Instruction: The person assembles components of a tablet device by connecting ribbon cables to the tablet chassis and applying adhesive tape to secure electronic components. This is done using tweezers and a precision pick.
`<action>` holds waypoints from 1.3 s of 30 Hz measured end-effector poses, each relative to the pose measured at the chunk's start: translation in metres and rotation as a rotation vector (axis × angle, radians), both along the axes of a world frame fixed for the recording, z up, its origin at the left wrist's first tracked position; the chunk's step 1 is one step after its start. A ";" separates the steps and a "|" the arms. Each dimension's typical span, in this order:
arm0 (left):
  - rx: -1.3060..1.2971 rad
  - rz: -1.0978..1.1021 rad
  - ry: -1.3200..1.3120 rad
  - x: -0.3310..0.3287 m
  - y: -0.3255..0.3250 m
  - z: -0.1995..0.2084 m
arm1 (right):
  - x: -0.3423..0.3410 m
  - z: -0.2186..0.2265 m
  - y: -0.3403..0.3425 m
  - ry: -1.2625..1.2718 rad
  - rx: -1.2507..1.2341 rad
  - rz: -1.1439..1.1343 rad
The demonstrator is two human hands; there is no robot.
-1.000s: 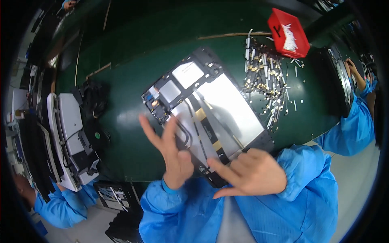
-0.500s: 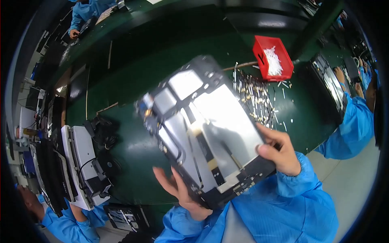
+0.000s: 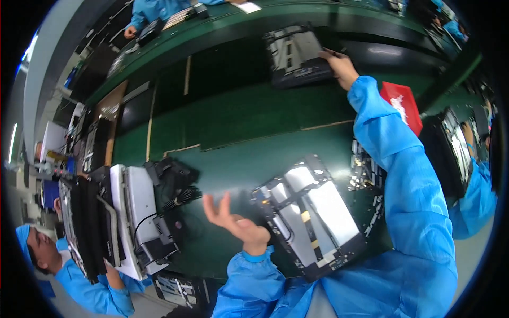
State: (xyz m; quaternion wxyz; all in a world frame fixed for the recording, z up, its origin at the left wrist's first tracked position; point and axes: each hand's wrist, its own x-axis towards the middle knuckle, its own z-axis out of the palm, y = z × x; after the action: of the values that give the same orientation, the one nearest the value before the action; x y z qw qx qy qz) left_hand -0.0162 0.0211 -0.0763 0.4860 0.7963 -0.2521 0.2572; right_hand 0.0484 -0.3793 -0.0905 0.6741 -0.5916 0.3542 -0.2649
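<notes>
An opened tablet [image 3: 328, 206] with a silver inside, black frame and dark ribbon strips lies on the green bench in front of me. Just left of it, my left hand [image 3: 233, 218] is raised with its fingers spread and nothing in it. My right arm reaches far forward. There my right hand [image 3: 342, 69] grips the right edge of another opened tablet [image 3: 297, 50], also silver inside. Its near side looks thick and dark; whether more tablets lie under it I cannot tell. Most of my right fingers are hidden behind its edge.
A red bin [image 3: 411, 114] of small white pieces stands beyond my right sleeve, and loose small parts [image 3: 366, 169] lie beside it. At left are black cables [image 3: 175, 183] and upright white and black panels [image 3: 140, 206]. Co-workers in blue sit left, right and across.
The tablet that both hands held up now lies on the bench. My right hand has moved far forward to another tablet; my left hand has come away, open. The view has shifted.
</notes>
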 end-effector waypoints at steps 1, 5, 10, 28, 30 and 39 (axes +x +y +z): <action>0.001 -0.024 0.006 -0.005 -0.005 -0.001 | -0.010 -0.003 -0.016 0.062 -0.020 -0.037; -0.044 -0.175 0.119 -0.013 -0.039 -0.002 | -0.080 0.007 -0.082 0.313 -0.856 -0.139; -0.083 -0.262 0.149 -0.012 -0.045 0.001 | -0.155 0.108 0.026 0.624 -1.111 0.387; -0.198 -0.520 0.206 -0.054 -0.029 0.013 | -0.329 0.049 0.103 0.590 -0.386 0.302; -0.189 -0.524 0.246 -0.070 -0.019 0.014 | -0.324 0.057 0.115 0.693 -0.577 0.244; -0.240 -0.560 0.399 -0.115 0.001 0.034 | -0.332 0.038 0.099 0.577 -0.376 0.298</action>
State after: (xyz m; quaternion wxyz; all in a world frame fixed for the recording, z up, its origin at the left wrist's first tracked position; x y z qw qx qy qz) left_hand -0.1312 0.0219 -0.0421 0.6673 0.6682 -0.3285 -0.0184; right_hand -0.2833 -0.2804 -0.0526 0.4575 -0.8003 0.3848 -0.0469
